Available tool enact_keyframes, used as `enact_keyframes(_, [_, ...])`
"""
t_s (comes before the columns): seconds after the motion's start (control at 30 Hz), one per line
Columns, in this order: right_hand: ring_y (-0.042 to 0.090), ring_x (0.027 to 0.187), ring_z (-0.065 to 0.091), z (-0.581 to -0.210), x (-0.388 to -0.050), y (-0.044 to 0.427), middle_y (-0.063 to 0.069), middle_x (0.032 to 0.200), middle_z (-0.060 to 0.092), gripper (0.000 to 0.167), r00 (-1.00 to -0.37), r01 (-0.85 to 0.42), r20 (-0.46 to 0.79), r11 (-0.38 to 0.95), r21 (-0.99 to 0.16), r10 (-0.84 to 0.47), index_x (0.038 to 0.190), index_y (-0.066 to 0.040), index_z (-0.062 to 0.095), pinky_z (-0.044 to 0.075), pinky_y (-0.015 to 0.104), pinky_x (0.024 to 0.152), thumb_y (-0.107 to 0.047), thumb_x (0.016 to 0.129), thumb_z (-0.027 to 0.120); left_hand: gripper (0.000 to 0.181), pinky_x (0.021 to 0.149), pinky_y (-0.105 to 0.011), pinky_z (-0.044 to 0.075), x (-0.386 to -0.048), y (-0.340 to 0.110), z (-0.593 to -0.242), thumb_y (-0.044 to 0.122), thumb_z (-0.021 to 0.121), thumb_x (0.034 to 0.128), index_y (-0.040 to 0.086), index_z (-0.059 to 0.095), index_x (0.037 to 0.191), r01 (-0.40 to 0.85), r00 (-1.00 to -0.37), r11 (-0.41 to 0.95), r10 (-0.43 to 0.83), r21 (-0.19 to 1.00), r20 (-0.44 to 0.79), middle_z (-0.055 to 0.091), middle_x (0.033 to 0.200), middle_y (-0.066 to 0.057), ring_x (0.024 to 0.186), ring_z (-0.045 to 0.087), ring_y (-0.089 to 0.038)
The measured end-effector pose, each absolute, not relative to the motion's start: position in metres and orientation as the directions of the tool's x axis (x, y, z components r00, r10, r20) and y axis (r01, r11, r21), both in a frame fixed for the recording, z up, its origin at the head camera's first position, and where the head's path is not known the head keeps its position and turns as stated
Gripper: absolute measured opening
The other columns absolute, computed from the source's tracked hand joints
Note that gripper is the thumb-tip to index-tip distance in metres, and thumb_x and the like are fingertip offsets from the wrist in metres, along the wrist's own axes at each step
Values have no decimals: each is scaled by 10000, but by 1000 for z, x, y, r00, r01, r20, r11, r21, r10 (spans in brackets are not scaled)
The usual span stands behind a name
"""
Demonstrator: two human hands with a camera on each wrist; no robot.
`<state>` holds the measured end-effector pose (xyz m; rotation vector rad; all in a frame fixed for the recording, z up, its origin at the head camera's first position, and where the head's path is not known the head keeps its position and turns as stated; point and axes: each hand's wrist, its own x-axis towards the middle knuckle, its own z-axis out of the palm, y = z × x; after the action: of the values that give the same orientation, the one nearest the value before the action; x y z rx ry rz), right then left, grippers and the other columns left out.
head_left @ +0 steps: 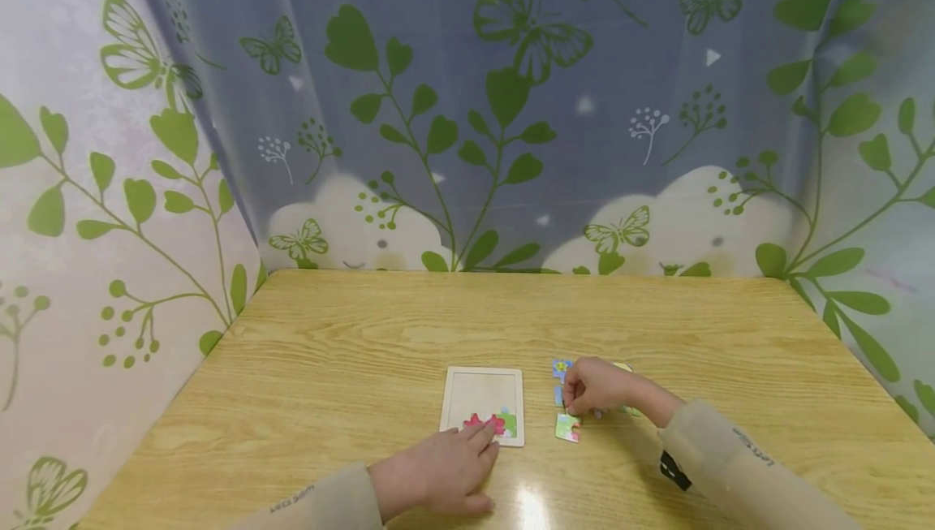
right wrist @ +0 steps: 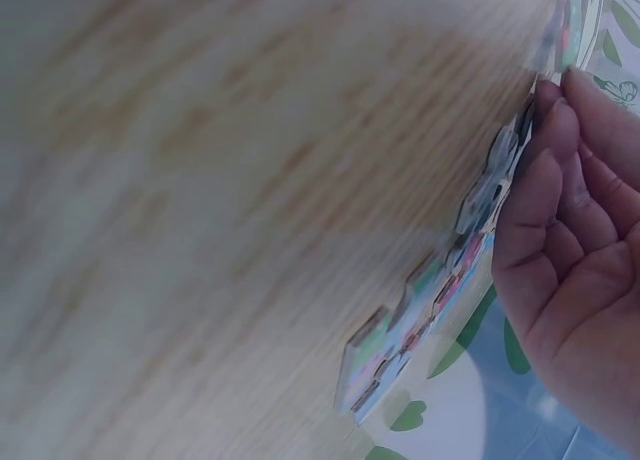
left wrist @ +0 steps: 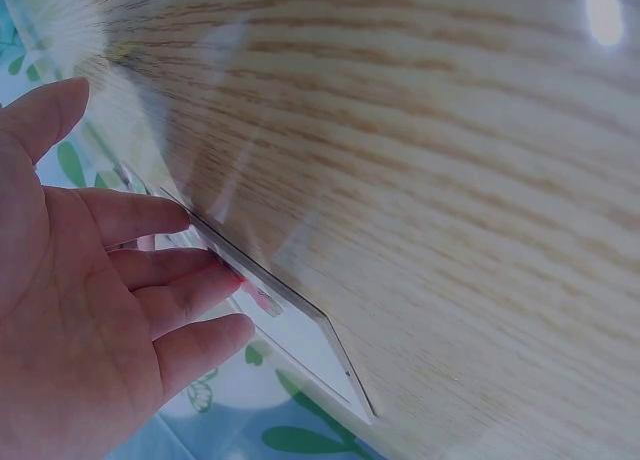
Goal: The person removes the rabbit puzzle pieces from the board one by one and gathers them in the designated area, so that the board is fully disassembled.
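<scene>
A pale wooden puzzle tray (head_left: 484, 372) lies on the table with red and green jigsaw pieces (head_left: 506, 423) along its near side. My left hand (head_left: 456, 469) reaches over the tray's near edge, its fingertips touching the red piece. In the left wrist view the fingers of the left hand (left wrist: 110, 290) are spread and only slightly bent. To the right of the tray, my right hand (head_left: 601, 388) pinches the top edge of a green and white puzzle piece (head_left: 566, 428) between thumb and fingers. The right wrist view shows the right hand (right wrist: 575, 220) with its fingertips together.
More loose puzzle pieces (head_left: 561, 368) lie around and beneath the right hand, which partly hides them. In the right wrist view several flat pieces (right wrist: 400, 330) lie in a row. The wooden table (head_left: 351, 343) meets a patterned curtain (head_left: 409, 108) at the back.
</scene>
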<state>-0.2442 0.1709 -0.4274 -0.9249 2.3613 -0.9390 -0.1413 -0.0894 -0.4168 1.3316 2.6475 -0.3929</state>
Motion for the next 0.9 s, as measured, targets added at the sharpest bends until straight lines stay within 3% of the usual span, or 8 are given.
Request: enact_keyframes(0.9, [67, 438, 433, -426, -243, 168, -31, 582, 528, 122, -672, -444, -137, 544, -712, -728, 678, -35, 591, 373, 155, 388, 48, 757, 632, 648, 931, -313, 373, -141, -90, -419, 541, 378, 873, 54, 439, 1296, 805, -593, 570, 767, -164, -243, 330, 1374, -121, 1256, 300, -204])
